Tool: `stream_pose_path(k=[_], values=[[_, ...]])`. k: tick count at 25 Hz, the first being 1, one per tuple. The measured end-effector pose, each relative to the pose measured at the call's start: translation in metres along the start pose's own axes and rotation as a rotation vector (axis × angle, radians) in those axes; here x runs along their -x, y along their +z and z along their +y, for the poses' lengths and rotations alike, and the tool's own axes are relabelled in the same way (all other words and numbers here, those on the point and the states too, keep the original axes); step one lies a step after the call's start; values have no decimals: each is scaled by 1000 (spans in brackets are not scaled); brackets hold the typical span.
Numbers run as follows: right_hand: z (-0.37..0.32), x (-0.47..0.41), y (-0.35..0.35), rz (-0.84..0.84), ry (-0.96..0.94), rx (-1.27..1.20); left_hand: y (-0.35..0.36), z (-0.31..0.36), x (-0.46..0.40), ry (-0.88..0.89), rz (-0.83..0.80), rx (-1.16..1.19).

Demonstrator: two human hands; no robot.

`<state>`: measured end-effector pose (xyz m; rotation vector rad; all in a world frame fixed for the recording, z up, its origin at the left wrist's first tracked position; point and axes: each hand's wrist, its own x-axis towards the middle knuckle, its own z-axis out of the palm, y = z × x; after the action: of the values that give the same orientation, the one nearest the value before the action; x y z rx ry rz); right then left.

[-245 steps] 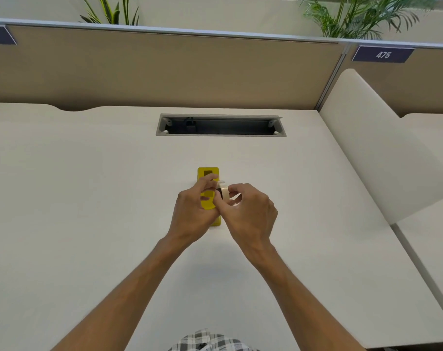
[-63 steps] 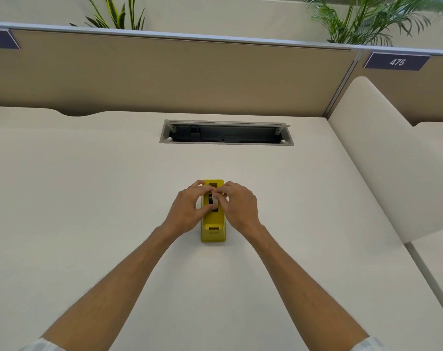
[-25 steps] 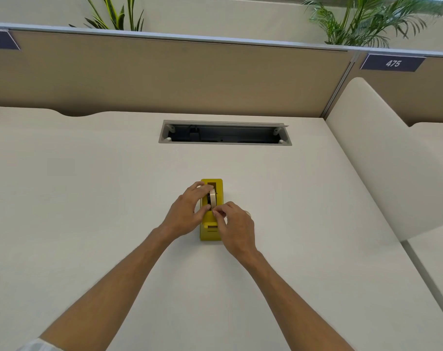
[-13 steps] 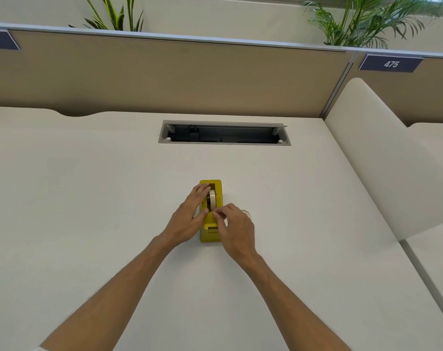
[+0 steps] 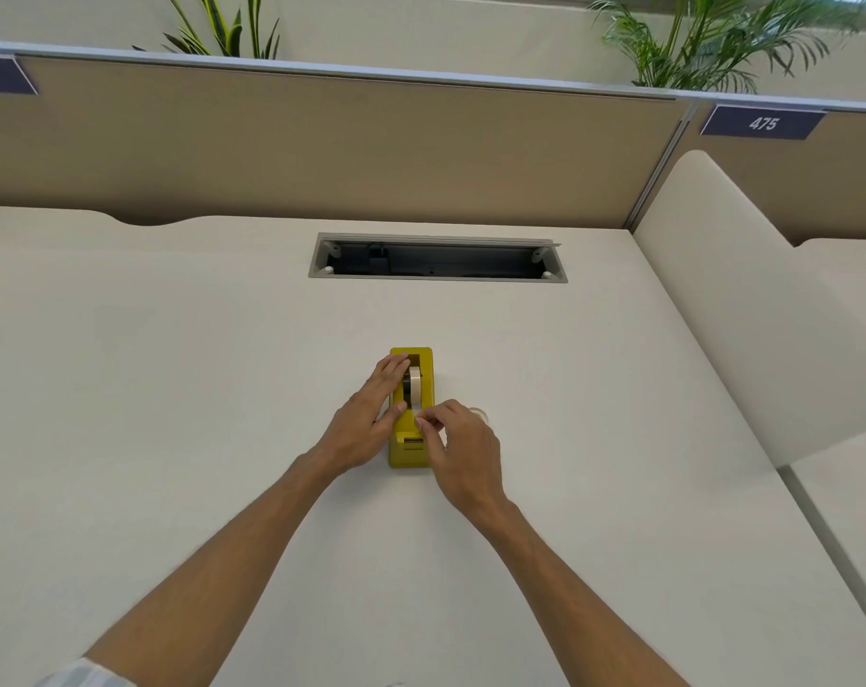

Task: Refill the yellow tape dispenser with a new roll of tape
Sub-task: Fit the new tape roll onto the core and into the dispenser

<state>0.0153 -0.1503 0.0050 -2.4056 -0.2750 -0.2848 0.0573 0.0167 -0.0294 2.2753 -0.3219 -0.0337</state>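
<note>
The yellow tape dispenser (image 5: 411,428) sits mid-desk (image 5: 173,389), with the tape roll (image 5: 414,386) seated upright in its slot. The left hand (image 5: 366,423) lies flat along the dispenser's left side, fingers straight. The right hand (image 5: 463,451) pinches thumb and forefinger above the near end, apparently on the tape's end. Something small and pale (image 5: 480,414) peeks out behind the right hand.

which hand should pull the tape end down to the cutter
Right. The right hand already pinches at the tape just above the cutter, while the left hand lies flat, steadying the dispenser.
</note>
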Motion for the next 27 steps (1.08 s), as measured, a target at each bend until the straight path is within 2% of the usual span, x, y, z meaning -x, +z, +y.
stream_pose_path(k=[18,27], values=[[-3,14,-1,5,-19,-17,10,-8,2,-12,41,-111],[-2,23,-5,38,-36,-26,7,2,0,-29,27,-20]])
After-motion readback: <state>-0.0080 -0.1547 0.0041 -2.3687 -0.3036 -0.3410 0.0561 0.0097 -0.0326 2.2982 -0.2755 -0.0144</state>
